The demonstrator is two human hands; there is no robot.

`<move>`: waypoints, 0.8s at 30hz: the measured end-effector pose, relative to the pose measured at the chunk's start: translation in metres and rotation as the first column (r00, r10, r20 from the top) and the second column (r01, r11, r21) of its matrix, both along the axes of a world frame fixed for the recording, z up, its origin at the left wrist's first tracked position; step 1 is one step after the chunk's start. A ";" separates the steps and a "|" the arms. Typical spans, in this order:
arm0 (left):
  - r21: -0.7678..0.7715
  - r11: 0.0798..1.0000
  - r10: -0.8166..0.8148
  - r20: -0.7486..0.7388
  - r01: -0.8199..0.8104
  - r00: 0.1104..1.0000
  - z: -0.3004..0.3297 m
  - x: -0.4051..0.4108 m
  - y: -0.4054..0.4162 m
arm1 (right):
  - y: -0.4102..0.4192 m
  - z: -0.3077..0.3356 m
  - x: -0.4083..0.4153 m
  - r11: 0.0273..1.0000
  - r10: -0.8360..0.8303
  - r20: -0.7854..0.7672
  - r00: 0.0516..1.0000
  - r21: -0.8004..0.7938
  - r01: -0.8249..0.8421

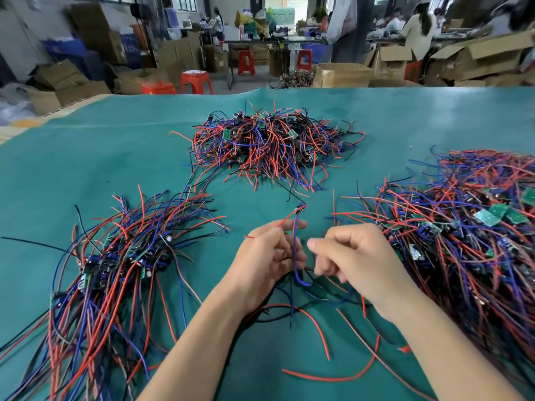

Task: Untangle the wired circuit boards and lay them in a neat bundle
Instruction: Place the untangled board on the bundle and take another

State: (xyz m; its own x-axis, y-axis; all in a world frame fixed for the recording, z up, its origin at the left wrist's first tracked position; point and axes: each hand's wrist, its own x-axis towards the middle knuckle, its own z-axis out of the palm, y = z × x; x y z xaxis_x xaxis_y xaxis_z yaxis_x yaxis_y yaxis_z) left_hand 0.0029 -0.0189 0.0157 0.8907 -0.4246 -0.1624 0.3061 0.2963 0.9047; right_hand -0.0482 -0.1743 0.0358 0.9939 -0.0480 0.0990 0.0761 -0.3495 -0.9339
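Observation:
Three heaps of small green circuit boards with red, blue and black wires lie on the teal table (86, 157). A tangled heap (269, 143) sits in the middle at the back, a big heap (469, 227) at the right, and a combed bundle (115, 261) at the left. My left hand (269, 256) holds a small wired board (299, 209) by its red and blue leads, the board sticking up above the fingers. My right hand (356, 256) hovers close beside it with curled fingers; its fingertips are blurred, and whether they pinch a wire is unclear.
Loose red, blue and black wires (315, 322) lie on the table under my wrists. Beyond the far table edge stand cardboard boxes (341, 75), red stools (197, 81) and other people working at benches.

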 end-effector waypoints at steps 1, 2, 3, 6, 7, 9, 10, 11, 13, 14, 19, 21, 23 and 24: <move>0.021 1.000 -0.014 0.037 0.013 0.999 -0.001 -0.001 -0.001 | -0.003 -0.003 0.003 0.995 -0.100 0.034 0.994 -0.006 0.100; 0.041 0.999 -0.032 0.078 0.029 0.996 -0.003 -0.003 -0.001 | -0.005 -0.006 0.005 0.982 -0.187 0.053 0.981 0.015 0.187; 0.068 0.997 -0.056 0.129 0.048 0.990 -0.004 -0.004 -0.002 | -0.006 -0.008 0.006 0.967 -0.251 0.047 0.967 0.057 0.249; 0.185 0.978 -0.152 0.305 0.098 0.940 -0.006 -0.008 -0.002 | -0.006 -0.013 0.010 0.930 -0.288 -0.008 0.958 0.235 0.282; 0.221 0.969 -0.183 0.344 0.110 0.921 -0.006 -0.009 -0.002 | -0.006 -0.014 0.011 0.917 -0.276 -0.013 0.961 0.296 0.267; 0.258 0.957 -0.229 0.379 0.135 0.897 -0.006 -0.010 0.000 | -0.008 -0.011 0.012 0.892 -0.267 -0.018 0.963 0.373 0.255; 0.266 0.952 -0.247 0.385 0.149 0.889 -0.006 -0.010 0.001 | -0.010 -0.009 0.012 0.871 -0.265 -0.038 0.963 0.418 0.257; 0.271 0.949 -0.262 0.387 0.162 0.884 -0.005 -0.011 0.002 | -0.011 -0.008 0.012 0.844 -0.259 -0.070 0.963 0.469 0.261; 0.242 0.950 -0.278 0.361 0.199 0.890 -0.004 -0.010 0.003 | -0.013 -0.004 0.012 0.782 -0.234 -0.129 0.964 0.563 0.266; 0.201 0.954 -0.279 0.325 0.222 0.904 -0.004 -0.010 0.003 | -0.014 -0.002 0.012 0.748 -0.220 -0.149 0.964 0.608 0.265; 0.096 0.969 -0.242 0.218 0.226 0.945 0.001 -0.010 0.002 | -0.012 -0.002 0.011 0.711 -0.151 -0.140 0.979 0.673 0.206; 0.090 0.974 -0.222 0.225 0.207 0.949 0.002 -0.012 0.001 | -0.004 -0.007 0.009 0.805 -0.101 -0.053 0.993 0.583 0.113; 0.060 0.982 -0.187 0.201 0.179 0.961 0.002 -0.011 0.002 | 0.000 -0.012 0.008 0.887 -0.055 -0.003 0.998 0.458 0.051; 0.048 0.984 -0.176 0.193 0.170 0.965 0.002 -0.011 0.002 | 0.000 -0.013 0.008 0.904 -0.037 0.000 0.999 0.425 0.034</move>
State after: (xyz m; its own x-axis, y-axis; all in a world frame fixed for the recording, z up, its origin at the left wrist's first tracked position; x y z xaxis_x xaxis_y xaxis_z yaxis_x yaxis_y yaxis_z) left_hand -0.0078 -0.0172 0.0176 0.8201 -0.5722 -0.0072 0.1659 0.2256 0.9600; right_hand -0.0404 -0.1745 0.0233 0.9900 -0.1228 0.0692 0.0791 0.0782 -0.9938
